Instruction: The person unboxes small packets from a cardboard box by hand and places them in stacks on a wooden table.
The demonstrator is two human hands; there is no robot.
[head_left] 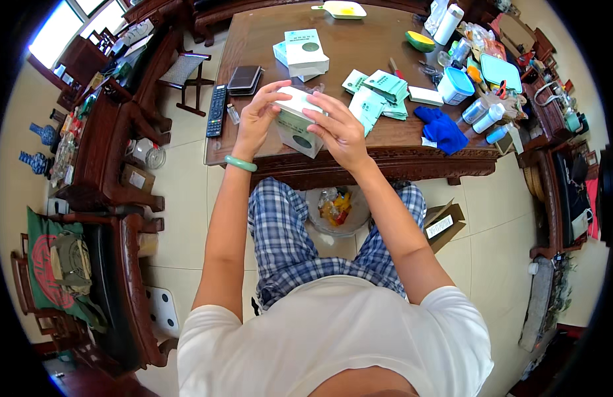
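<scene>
Between my two hands, near the table's front edge, is a white and pale green carton (296, 137) standing upright with its top end toward me. My left hand (257, 118), with a jade bangle (241, 163) at the wrist, grips the carton's upper left edge. On the other side my right hand (341, 131) has its fingers bent over the top right edge. Just beyond lie similar cartons (305, 47) in a pile. Several pale green sachets (384, 91) are heaped right of my right hand.
A remote control (216, 111) and a dark case (245, 80) lie on the table's left. To the right are a blue cloth (445, 130), a blue tub (456, 86), bottles (489, 118) and clutter. A lined waste bin (338, 210) stands between my knees, a cardboard box (447, 225) beside.
</scene>
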